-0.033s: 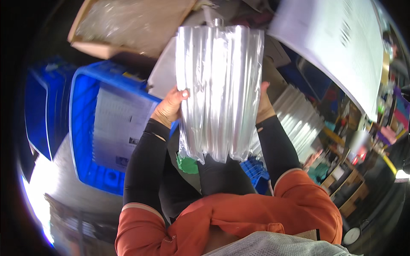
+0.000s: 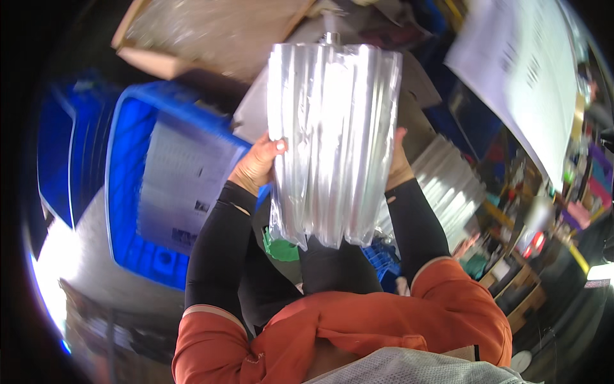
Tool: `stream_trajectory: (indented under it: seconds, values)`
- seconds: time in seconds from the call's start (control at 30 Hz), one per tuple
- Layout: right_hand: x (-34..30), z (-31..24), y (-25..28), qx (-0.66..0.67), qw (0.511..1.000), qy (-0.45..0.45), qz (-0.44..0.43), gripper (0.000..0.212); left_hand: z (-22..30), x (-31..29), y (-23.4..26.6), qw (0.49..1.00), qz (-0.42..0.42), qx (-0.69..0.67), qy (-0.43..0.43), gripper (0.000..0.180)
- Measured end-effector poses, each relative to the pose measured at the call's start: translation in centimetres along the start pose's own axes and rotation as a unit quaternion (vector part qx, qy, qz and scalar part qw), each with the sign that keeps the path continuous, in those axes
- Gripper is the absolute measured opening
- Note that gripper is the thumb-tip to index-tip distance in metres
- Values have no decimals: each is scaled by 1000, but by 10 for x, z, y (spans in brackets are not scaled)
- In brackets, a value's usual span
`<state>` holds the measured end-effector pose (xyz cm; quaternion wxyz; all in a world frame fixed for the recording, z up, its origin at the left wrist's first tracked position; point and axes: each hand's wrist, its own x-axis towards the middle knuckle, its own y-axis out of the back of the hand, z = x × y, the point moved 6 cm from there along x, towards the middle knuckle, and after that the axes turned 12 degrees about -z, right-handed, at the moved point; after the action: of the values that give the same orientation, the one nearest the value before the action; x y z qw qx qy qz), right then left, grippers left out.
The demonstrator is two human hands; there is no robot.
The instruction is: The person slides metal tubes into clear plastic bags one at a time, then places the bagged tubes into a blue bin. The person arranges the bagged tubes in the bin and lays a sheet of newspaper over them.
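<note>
A row of shiny silver tubes wrapped in clear plastic [image 2: 329,147] is held up in front of my lap. My left hand [image 2: 257,161] grips its left side, the thumb lying over the front edge. On the opposite edge, my right hand [image 2: 398,161] clasps the bundle, with most of its fingers hidden behind the plastic. Past my right forearm lies a stack of similar silvery tubes [image 2: 441,182].
To the left stands a blue crate [image 2: 115,192] with a printed sheet [image 2: 182,185] inside. A cardboard box [image 2: 150,64] holding clear plastic is at the back left. A large white sheet [image 2: 524,77] hangs at the upper right. Blue bins [image 2: 57,160] stand far left.
The bundle has shifted slightly right and down in view, still between both hands. The surroundings have turned a little as my head moved.
</note>
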<state>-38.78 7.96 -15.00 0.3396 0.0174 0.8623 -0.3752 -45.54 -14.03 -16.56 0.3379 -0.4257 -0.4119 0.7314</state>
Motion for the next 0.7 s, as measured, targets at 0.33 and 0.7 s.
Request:
stream_trajectory:
  seconds: [0.33, 0.7]
  values:
    - [91, 172, -173, -165, 972, -142, -90, 108, 26, -359, 53, 944, 212, -10, -251, 117]
    - [172, 440, -239, -220, 914, -309, -146, 111, -131, -500, 194, 861, 281, -89, -415, 102]
